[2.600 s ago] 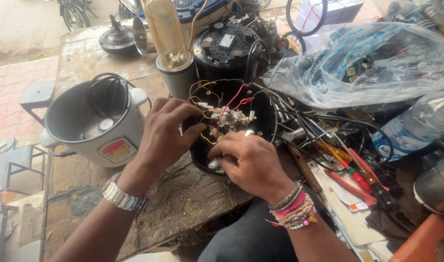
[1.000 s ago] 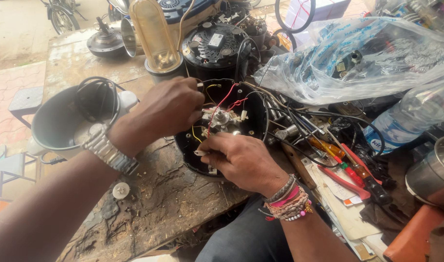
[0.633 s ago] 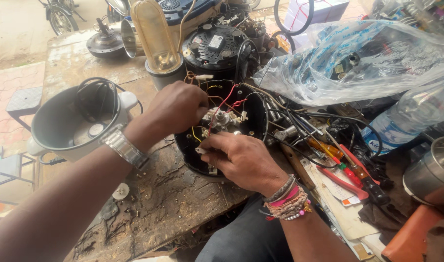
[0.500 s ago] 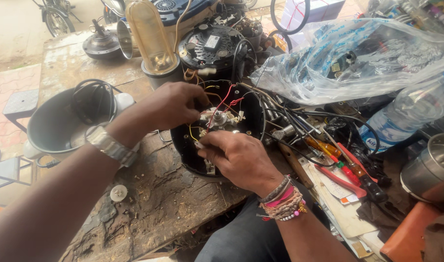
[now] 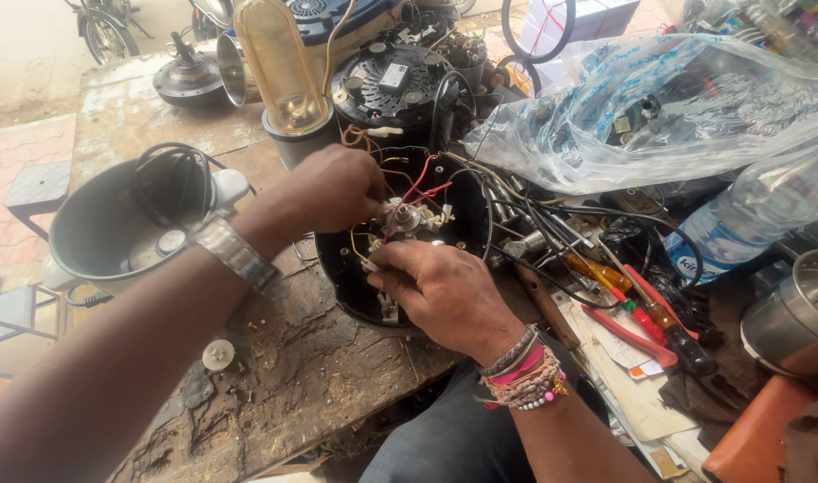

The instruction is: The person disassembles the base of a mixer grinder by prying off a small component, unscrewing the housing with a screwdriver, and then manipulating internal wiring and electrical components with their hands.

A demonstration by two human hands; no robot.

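A black round appliance base [image 5: 355, 291] lies open on the worn wooden bench [image 5: 275, 376], showing red, yellow and white wires [image 5: 418, 190] and a small metal part [image 5: 407, 217] in its middle. My left hand [image 5: 333, 188], with a metal watch on the wrist, reaches in from the left and pinches at the wiring by that part. My right hand [image 5: 440, 291], with beaded bracelets on the wrist, rests on the base's near side, its fingers closed on something small among the wires; what exactly is hidden.
A grey cooker pot [image 5: 114, 224] with a coiled cord stands at left. Behind are a clear blender jar [image 5: 284, 72] and another black motor base [image 5: 387, 80]. At right lie a plastic bag [image 5: 659, 107], a water bottle [image 5: 767, 210], screwdrivers and red pliers [image 5: 632, 326], and a steel pot [image 5: 798, 313].
The view has shifted slightly. Both hands stay inside the black base, the left one having moved a little toward the central part. The right hand has barely moved.
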